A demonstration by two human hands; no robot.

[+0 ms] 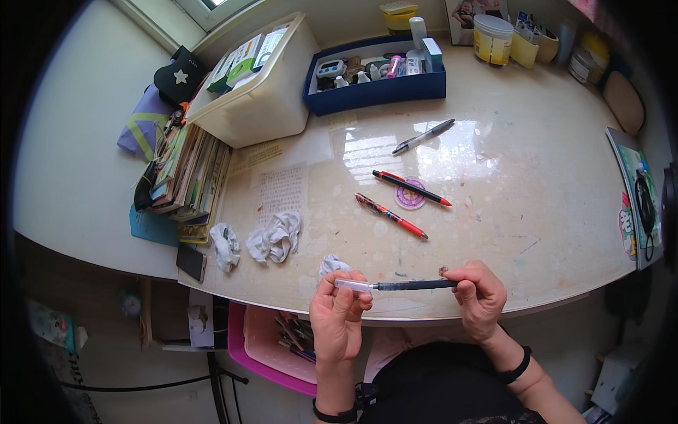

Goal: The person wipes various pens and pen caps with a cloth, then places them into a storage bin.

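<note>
My left hand (339, 315) holds a clear plastic pen cap (352, 285) between thumb and fingers near the desk's front edge. A dark pen (416, 285) lies level between my hands, its tip at the open end of the cap; whether the tip is inside cannot be told. The pen's far end is pinched by my right hand (479, 297). Beyond them on the desk lie a red patterned pen (394, 218), a black and red pen (394, 182) across a round purple sticker (412, 195), and a clear and grey pen (422, 138).
Crumpled white cloths or tissues (275, 238) and a phone (191, 262) lie left. Behind are a stack of books (193, 180), a cream plastic bin (259, 111) and a blue box (378, 95). A pink basket (270, 363) with pens stands below the desk edge.
</note>
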